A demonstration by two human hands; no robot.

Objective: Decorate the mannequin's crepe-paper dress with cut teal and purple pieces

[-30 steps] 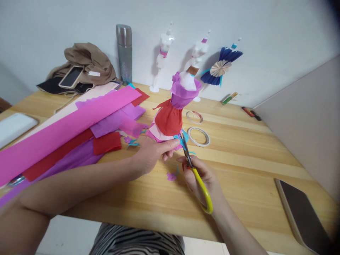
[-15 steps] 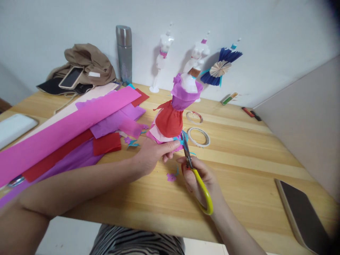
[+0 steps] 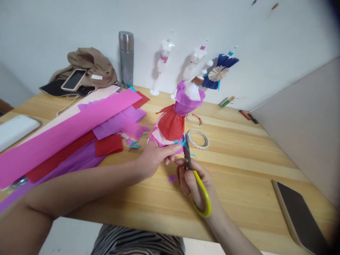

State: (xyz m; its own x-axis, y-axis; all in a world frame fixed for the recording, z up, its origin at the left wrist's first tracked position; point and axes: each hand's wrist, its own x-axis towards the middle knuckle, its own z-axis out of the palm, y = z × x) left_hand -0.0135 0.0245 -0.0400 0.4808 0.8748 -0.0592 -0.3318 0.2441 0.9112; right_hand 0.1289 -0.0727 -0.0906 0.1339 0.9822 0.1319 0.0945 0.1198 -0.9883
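Note:
My right hand (image 3: 198,182) grips yellow-handled scissors (image 3: 196,179), blades pointing up toward a small blue paper piece (image 3: 182,142). My left hand (image 3: 156,156) is closed in a pinch on that blue paper, just in front of a mannequin (image 3: 176,115) dressed in red, purple and pink crepe paper. Both hands meet near the middle of the wooden table (image 3: 239,170). A small purple paper flower (image 3: 172,178) lies on the table below my hands.
Long pink, purple and red crepe sheets (image 3: 66,134) cover the left. Two tape rolls (image 3: 198,138) lie right of the dressed mannequin. More mannequins (image 3: 163,60), a flask (image 3: 126,58), a brown cloth with a phone (image 3: 85,69) stand behind. A tablet (image 3: 300,212) lies at the right.
The scissors' blades have closed further on the blue paper and my right hand has shifted slightly left. The view has tilted down a little.

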